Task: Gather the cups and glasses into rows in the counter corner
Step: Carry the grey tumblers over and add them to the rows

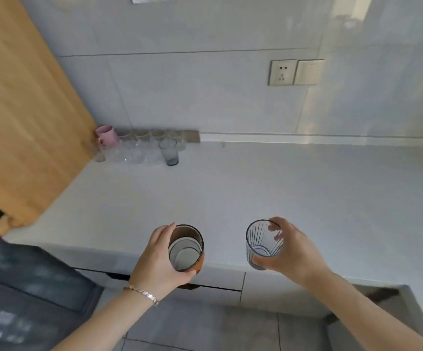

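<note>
My left hand [156, 259] grips a dark smoky tumbler [186, 248] with a brownish rim, held upright over the counter's front edge. My right hand [290, 249] holds a clear ribbed glass [262, 243], fingers wrapped around its right side. Far back in the counter corner stand several clear glasses [134, 152] in rows, a pink mug [107, 136] at the left end and a bluish-grey glass [170, 152] at the right end.
A white counter [230, 188] runs to a tiled wall. A wooden panel [25, 117] closes the left side. A wall socket and switch [295, 72] sit above. Drawer fronts [220, 277] lie below the front edge.
</note>
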